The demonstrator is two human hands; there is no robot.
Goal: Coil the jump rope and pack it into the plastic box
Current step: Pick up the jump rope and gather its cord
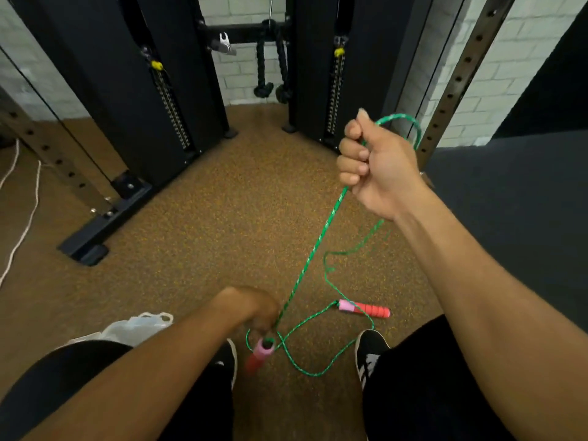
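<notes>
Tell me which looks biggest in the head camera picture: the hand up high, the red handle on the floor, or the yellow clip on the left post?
1. The right hand, biggest, though it is nearest the camera.
2. The red handle on the floor.
3. The yellow clip, smallest, but farthest away.
</notes>
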